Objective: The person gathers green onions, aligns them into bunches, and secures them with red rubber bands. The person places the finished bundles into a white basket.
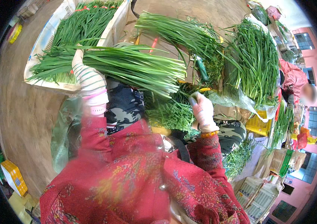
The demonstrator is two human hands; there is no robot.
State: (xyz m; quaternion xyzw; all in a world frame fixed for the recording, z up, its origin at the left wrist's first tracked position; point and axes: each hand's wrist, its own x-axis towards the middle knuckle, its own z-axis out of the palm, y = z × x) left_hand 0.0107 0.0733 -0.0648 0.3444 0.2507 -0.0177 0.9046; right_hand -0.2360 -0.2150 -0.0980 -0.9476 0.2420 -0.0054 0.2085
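My left hand (87,75), in a green-striped white knit glove, grips a loose bunch of garlic chives (136,65). The pale cut stems point right, and the leaf ends hang over a white plastic crate (113,25). My right hand (204,112), in a pale glove, hovers apart from the bunch, above a heap of chive trimmings (172,116). Its fingers are bent and the tips blurred, so anything between them is hard to make out. A green-handled tool (201,68) lies just beyond it, beside another pile of chives (178,30).
Tied chives (85,22) fill the crate. At right, more chives (255,61) lie on clear plastic film (231,99) by a yellow crate (259,123). A red strip (153,44) lies ahead. A green plastic bag (66,134) is at my left. Another person (293,75) is at far right.
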